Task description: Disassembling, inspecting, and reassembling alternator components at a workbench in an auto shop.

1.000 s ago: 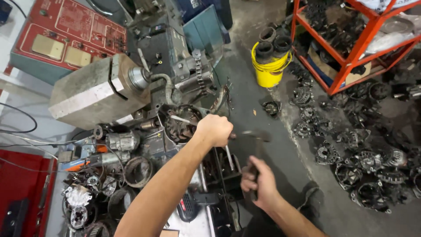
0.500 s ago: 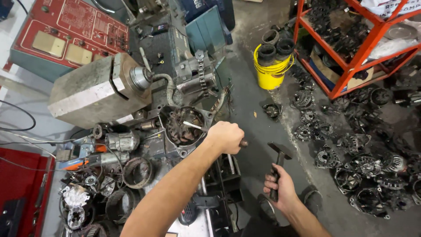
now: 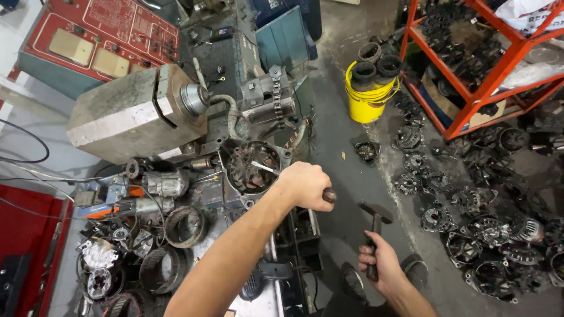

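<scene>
Left hand (image 3: pixel 305 185), fist closed around a tool handle (image 3: pixel 329 195): only the handle's dark butt shows at 3 o'clock of the fist, the grip being hidden. Thin shaft (image 3: pixel 262 168) enters the round housing (image 3: pixel 252 168); its tip is too small to tell. Right hand (image 3: pixel 385 267) covers the lower hammer (image 3: pixel 374 226) handle; forearm cut off by the bottom edge. Orange rack (image 3: pixel 490 70) at 2 o'clock, cut off top and right; its contents indistinct. Red case (image 3: pixel 26 246) at 8 o'clock, cut off left.
</scene>
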